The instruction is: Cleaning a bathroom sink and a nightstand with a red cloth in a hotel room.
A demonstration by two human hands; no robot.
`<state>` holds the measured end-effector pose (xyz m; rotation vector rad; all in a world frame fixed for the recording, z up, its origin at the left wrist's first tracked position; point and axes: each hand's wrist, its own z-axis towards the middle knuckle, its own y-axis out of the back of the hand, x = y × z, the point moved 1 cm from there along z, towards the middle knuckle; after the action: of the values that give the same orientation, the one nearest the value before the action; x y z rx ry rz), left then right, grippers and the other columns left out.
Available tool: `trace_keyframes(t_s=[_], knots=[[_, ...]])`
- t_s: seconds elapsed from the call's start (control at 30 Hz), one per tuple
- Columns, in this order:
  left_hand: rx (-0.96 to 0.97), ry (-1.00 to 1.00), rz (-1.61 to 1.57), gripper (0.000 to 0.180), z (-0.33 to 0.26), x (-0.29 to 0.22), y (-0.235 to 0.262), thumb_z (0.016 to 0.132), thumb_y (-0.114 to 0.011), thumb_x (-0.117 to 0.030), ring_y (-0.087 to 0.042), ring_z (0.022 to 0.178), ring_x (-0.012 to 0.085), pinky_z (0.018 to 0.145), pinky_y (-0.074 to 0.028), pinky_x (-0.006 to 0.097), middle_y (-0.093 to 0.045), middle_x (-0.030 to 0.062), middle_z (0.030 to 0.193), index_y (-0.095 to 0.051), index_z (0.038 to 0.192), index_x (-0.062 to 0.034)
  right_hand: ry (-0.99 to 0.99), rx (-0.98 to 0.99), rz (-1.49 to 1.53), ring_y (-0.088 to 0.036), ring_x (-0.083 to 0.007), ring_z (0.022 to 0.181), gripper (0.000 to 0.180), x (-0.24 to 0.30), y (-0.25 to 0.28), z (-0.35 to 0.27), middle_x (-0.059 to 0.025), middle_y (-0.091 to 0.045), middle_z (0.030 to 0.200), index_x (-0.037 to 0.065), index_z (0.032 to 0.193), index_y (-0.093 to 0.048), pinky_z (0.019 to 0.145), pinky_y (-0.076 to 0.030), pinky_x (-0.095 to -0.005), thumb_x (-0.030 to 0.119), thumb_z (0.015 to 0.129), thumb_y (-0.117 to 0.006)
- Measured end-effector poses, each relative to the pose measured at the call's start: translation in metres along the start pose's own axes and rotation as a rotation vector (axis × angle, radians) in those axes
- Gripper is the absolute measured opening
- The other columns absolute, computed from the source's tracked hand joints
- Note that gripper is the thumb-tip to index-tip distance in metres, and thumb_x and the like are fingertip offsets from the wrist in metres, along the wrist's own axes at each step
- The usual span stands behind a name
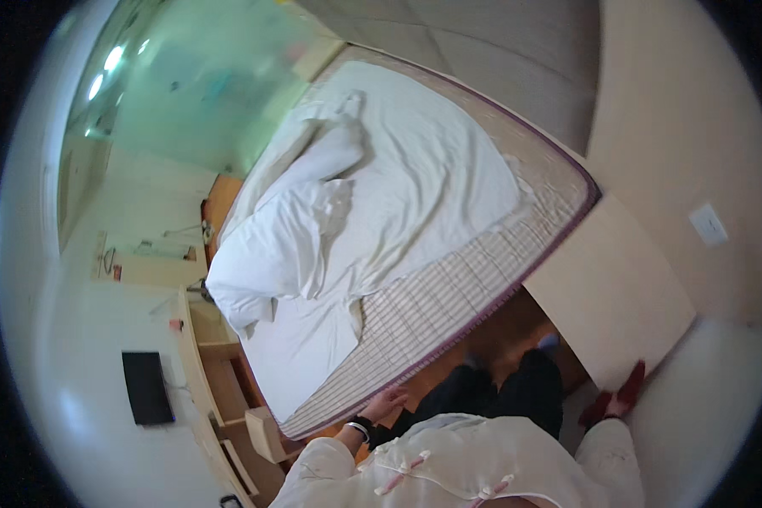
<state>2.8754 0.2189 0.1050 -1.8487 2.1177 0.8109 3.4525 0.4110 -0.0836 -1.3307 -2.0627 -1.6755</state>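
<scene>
Two hands are in view, both belonging to the person. The left hand (385, 404) is held low near the bed's edge, its fingers loosely extended and released, with no object seen in them; white and dark banding circles that wrist. At the right hand (615, 409) there is one dark red cloth (630, 383), located at the near corner of one pale bedside surface (611, 292). The cloth covers most of those fingers, so it cannot be told whether they are clenched on it or released.

One mattress (444, 296) was noted, quilted and edged in purple. One white sheet (419, 161) lies across it, creased and leaving the near side and the right-hand corner uncovered. Bunched white bedding (271, 245) lies toward the left; its separate pieces cannot be counted.

Also recorded: one white wall plate (708, 223) beyond the bedside surface; one black screen (147, 388) on the left wall; one pale chair (267, 435) near the bed's lower left corner; one greenish glass partition (207, 93) at upper left.
</scene>
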Motion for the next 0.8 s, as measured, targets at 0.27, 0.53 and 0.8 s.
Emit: trace_keyframes(t_s=[0.27,0.53,0.8], knots=[[-0.250,-0.063,-0.126,0.044,-0.049,0.136,0.051,0.086,-0.057,-0.029,-0.056,0.091,0.0145,0.080,-0.045,0.027,-0.059,0.0082,0.103,-0.048,0.119,-0.0022,-0.163,0.309,0.159,-0.045,-0.0257,0.107,0.044,0.011,-0.117,0.003,-0.0133,-0.047,0.116,0.005,0.121,-0.042,0.091,-0.035,-0.0404,0.026,0.084,-0.053],[-0.688,0.110,-0.591,0.051,-0.145,0.258,0.089,0.083,-0.059,-0.031,-0.058,0.091,0.0188,0.077,-0.047,0.029,-0.060,0.0117,0.102,-0.045,0.123,-0.0038,-0.106,1.006,0.262,-0.051,-0.0271,0.104,0.054,0.203,-0.275,-0.031,-0.0086,-0.054,0.113,0.009,0.126,-0.040,0.089,-0.041,-0.0380,0.017,0.077,-0.059],[-1.323,-0.501,-0.703,0.057,-0.327,0.134,0.204,0.080,-0.063,-0.010,-0.050,0.101,0.0135,0.088,-0.042,0.028,-0.053,0.0062,0.112,-0.036,0.130,-0.0081,0.261,1.675,-0.398,-0.054,-0.0207,0.097,0.057,0.435,-0.307,-0.230,-0.0075,-0.055,0.112,0.004,0.128,-0.036,0.085,-0.043,-0.0318,0.006,0.076,-0.060]])
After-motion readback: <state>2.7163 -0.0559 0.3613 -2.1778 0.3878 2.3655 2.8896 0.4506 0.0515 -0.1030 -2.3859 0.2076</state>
